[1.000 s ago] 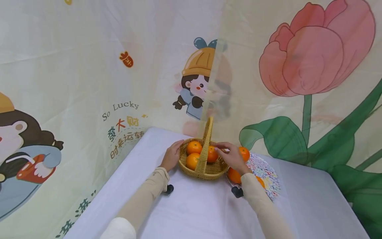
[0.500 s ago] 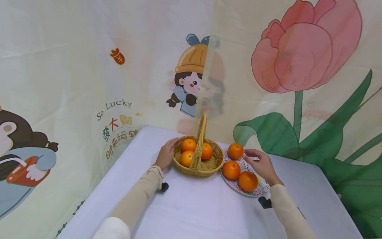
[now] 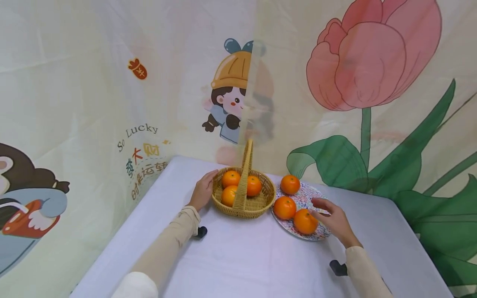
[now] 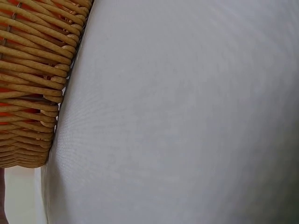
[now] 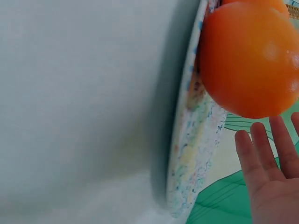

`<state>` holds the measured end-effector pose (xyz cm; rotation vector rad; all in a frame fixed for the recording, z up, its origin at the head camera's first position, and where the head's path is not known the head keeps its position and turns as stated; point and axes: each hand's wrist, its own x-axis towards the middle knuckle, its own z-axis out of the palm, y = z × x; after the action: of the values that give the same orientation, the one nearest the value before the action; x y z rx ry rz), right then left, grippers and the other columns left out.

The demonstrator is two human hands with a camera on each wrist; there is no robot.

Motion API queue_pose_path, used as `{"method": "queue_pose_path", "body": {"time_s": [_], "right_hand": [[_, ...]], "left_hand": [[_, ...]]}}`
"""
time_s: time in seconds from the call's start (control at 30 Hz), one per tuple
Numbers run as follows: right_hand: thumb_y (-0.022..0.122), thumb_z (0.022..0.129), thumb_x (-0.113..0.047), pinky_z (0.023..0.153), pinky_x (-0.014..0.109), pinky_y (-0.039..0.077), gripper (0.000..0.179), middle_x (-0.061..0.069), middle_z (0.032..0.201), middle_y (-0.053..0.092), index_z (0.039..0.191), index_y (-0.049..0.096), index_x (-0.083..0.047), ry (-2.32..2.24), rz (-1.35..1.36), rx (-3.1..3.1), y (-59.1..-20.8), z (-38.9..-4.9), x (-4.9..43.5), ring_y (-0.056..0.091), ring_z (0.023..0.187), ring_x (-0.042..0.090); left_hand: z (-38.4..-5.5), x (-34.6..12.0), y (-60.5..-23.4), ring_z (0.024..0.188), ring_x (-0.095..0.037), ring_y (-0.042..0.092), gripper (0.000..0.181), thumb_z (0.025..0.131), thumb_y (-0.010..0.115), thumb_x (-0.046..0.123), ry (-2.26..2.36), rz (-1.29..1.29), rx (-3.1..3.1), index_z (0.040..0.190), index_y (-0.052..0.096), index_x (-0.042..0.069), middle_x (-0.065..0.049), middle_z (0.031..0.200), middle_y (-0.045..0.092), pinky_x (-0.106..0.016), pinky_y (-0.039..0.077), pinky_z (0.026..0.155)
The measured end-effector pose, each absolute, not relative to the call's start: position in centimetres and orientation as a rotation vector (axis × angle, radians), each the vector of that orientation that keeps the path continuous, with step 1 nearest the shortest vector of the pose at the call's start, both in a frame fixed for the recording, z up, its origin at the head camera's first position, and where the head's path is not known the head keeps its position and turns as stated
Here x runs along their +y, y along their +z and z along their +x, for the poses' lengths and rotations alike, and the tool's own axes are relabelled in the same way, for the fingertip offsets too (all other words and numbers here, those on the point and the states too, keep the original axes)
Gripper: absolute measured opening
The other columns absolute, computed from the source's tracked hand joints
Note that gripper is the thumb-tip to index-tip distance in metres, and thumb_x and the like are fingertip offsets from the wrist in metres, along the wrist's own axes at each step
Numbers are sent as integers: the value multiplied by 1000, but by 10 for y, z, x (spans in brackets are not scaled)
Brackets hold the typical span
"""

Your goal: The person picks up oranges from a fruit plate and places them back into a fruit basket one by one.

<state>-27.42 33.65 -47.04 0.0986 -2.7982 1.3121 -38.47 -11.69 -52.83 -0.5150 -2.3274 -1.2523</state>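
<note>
My left hand point(image 3: 203, 191) rests against the left side of a woven wicker basket point(image 3: 244, 213), fingers extended along its rim. Three oranges point(image 3: 254, 186) lie inside, around the tall arched handle point(image 3: 243, 182). To the basket's right, a speckled plate point(image 3: 307, 192) carries three more: a back orange point(image 3: 290, 184), a left one and a front orange point(image 3: 306, 222). My right hand point(image 3: 335, 219) hovers over the plate's right side, fingers loosely spread and holding nothing. In the right wrist view its fingertips point(image 5: 240, 137) are just below a large orange point(image 5: 250, 58).
A white cloth covers the table point(image 3: 238, 260). Behind it hangs a printed curtain with a big pink tulip point(image 3: 372, 62) and a cartoon figure point(image 3: 231, 99). Black wrist devices point(image 3: 338, 268) stick out from under both sleeves.
My right hand has moved from inside the basket, back over the plate and to its right side near the front orange. My left hand has stayed at the basket; the view has shifted slightly.
</note>
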Motion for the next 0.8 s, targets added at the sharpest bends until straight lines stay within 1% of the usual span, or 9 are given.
{"method": "queue_pose_path", "body": {"time_s": [0.13,0.3,0.43,0.6,0.8], "right_hand": [[71,84,-50,103,50,45,74,17,140,51,141,48,-8,1422,103,-2793,-478,-270,336,46,128,35],[77,81,-46,107,53,40,81,17,145,46,144,44,-8,1508,98,-2816,-490,-269,336,42,131,36],[80,78,-43,107,53,40,86,14,147,44,147,40,-10,1494,119,-2838,-501,-268,336,42,131,34],[84,73,-43,106,54,41,92,11,146,44,148,39,-14,1446,126,-2849,-507,-267,334,44,129,34],[85,72,-43,106,56,41,90,12,143,47,146,43,-14,1396,122,-2867,-509,-267,333,46,127,35]], "left_hand": [[-385,-116,-527,133,-28,45,41,99,44,-4,-1255,-515,-2337,138,52,-1,-14,142,51,-43,36,113],[-384,-117,-527,132,-31,46,39,99,44,-4,-1244,-530,-2324,137,52,-3,-17,141,51,-47,37,111],[-384,-117,-526,132,-33,46,39,99,43,-4,-1241,-542,-2319,137,52,-3,-18,141,51,-48,37,111],[-384,-118,-526,132,-32,46,41,98,44,-6,-1242,-540,-2326,138,52,-3,-18,141,51,-47,36,112],[-384,-118,-526,132,-29,46,40,99,45,-4,-1251,-523,-2330,138,53,-1,-15,141,51,-44,35,113]]}}
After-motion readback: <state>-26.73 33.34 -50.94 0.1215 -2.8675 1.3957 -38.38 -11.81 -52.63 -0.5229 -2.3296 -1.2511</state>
